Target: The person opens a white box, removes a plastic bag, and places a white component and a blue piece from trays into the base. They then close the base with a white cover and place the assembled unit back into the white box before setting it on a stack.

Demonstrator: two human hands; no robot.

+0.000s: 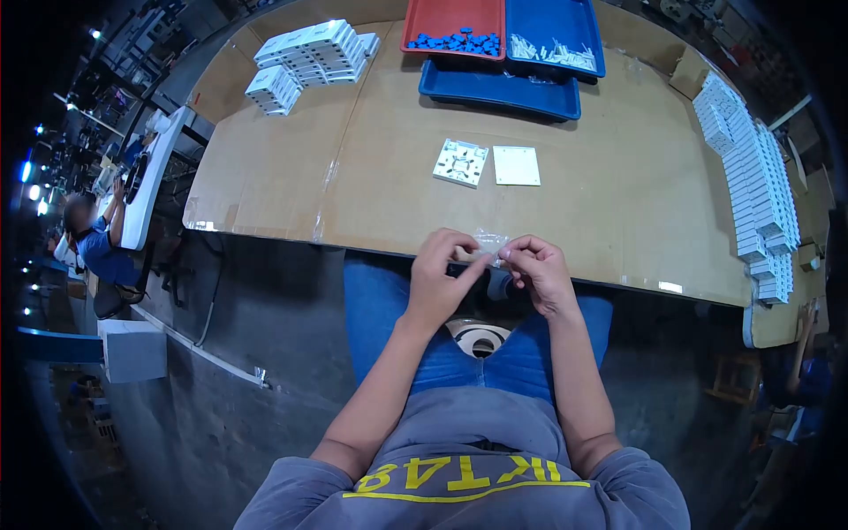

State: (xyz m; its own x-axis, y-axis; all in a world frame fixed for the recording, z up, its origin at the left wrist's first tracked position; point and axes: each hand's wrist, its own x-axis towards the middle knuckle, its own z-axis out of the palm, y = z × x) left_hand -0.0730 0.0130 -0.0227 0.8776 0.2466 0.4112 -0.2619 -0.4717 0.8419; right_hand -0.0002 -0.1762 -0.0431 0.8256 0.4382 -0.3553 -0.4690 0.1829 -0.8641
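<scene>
My left hand [444, 274] is at the table's front edge, its thumb and fingers drawn together toward the right. Facing it, my right hand [542, 272] pinches with thumb and index finger. Both sets of fingertips nearly meet over a small patch of clear plastic [490, 240]; I cannot tell what is in the fingers. Farther in on the table lies a square white plate with cutouts and dark marks [461, 162]. Beside it, on the right, is a plain white square plate [517, 166].
Stacked white parts stand at the back left [309, 57] and along the right edge [755, 181]. At the back are a red tray [455, 13] with blue pieces, a blue tray [552, 18] with white sticks, and another blue tray [499, 93]. A person [106, 247] sits far left.
</scene>
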